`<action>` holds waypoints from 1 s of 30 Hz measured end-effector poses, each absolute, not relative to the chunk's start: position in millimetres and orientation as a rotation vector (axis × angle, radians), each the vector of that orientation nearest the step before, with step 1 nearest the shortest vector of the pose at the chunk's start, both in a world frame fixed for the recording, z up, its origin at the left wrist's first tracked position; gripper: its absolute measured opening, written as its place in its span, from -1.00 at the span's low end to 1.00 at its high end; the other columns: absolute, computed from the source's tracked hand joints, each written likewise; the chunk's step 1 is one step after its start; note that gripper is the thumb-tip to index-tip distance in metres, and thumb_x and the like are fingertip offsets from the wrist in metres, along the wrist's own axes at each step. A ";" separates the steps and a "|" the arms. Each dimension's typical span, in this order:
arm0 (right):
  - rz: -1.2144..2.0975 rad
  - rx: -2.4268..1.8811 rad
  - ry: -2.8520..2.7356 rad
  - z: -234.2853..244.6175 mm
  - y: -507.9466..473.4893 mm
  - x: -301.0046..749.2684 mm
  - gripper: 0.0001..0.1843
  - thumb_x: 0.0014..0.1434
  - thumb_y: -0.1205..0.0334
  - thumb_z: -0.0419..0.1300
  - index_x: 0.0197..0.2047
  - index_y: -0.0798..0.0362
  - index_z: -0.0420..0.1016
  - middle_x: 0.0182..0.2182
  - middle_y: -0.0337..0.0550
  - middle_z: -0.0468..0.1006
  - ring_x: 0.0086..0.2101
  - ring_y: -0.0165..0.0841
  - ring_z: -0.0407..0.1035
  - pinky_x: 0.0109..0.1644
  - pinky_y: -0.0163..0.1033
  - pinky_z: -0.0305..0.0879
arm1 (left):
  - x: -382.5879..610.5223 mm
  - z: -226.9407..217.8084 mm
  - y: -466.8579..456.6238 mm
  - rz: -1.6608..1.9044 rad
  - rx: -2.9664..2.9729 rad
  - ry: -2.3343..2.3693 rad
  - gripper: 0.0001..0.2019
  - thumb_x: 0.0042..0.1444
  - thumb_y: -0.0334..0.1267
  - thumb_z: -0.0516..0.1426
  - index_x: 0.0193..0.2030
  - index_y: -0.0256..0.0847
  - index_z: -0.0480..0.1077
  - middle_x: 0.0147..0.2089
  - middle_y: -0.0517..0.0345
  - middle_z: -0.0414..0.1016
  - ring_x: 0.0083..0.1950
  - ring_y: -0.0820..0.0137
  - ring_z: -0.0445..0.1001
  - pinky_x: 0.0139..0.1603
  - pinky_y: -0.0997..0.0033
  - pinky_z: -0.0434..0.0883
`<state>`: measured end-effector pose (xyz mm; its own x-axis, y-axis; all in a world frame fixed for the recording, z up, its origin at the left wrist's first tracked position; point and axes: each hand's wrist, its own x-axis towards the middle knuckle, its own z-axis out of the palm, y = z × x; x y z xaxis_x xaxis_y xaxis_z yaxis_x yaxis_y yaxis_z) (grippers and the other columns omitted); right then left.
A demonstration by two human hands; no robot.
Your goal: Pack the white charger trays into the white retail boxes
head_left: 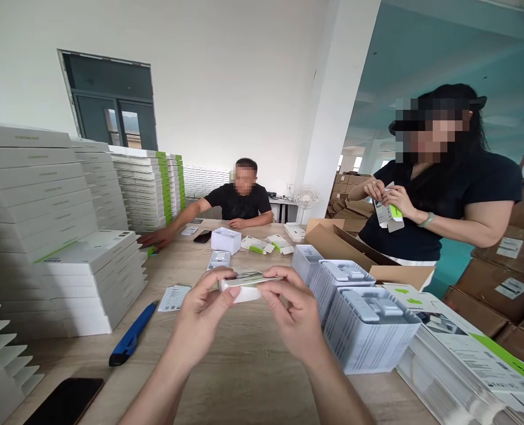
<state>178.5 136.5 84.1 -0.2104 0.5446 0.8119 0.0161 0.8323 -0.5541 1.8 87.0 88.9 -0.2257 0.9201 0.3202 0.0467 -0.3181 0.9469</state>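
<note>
Both my hands are raised over the wooden table (244, 366) and pinch a small flat white package (249, 282) between them. My left hand (204, 316) grips its left end with thumb and fingers closed. My right hand (292, 313) grips its right end the same way. The package is held level, edge-on to me.
Stacks of white boxes (58, 236) line the left side. A blue utility knife (133, 335) and a dark phone (67, 401) lie near me. Stacked white trays (368, 324) stand on the right beside an open carton (350, 245). One person sits across the table; another stands right, holding a package.
</note>
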 end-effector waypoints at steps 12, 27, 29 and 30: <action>1.386 -0.444 -1.584 80.4 158.7 198.6 -0.78 0.13 0.09 0.33 -0.14 -0.11 0.66 0.04 -0.13 0.59 0.12 -0.15 0.38 0.22 -0.06 0.24 | 1.8 87.9 86.3 1.505 1.272 1.128 -0.61 0.02 0.03 0.29 -0.06 -0.10 0.49 0.12 0.10 0.45 -0.01 0.26 0.46 -0.05 0.34 0.47; 1.208 -0.505 -1.689 82.5 152.2 193.5 -0.48 0.20 0.10 0.26 0.22 -0.12 0.39 0.07 -0.07 0.53 -0.05 -0.24 0.46 -0.06 -0.16 0.46 | 7.0 85.5 89.9 1.529 1.052 1.034 -0.57 0.08 0.02 0.26 -0.01 -0.22 0.47 -0.01 0.03 0.56 -0.08 0.24 0.57 -0.04 0.25 0.56; 1.026 -0.503 -1.793 81.9 149.8 194.8 -0.32 0.23 0.16 0.24 0.37 -0.19 0.14 0.19 -0.07 0.41 0.05 -0.24 0.39 -0.03 -0.18 0.44 | 7.5 88.8 88.2 1.509 0.986 0.999 -0.56 0.12 0.05 0.22 -0.01 -0.24 0.45 -0.09 0.02 0.58 -0.19 0.29 0.59 -0.09 0.29 0.56; 0.914 -0.514 -1.828 81.6 149.1 195.8 -0.31 0.25 0.18 0.22 0.39 -0.21 0.10 0.23 -0.07 0.36 0.10 -0.22 0.35 -0.02 -0.18 0.43 | 7.0 90.5 86.8 1.494 0.975 0.988 -0.55 0.13 0.08 0.20 0.00 -0.25 0.44 -0.11 0.01 0.58 -0.25 0.31 0.59 -0.17 0.33 0.56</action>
<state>195.8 149.1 81.6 -0.4213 0.6928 0.5853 -0.0530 0.6254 -0.7785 7.0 86.8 90.5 -0.1195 0.9899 0.0762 -0.3174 -0.1108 0.9418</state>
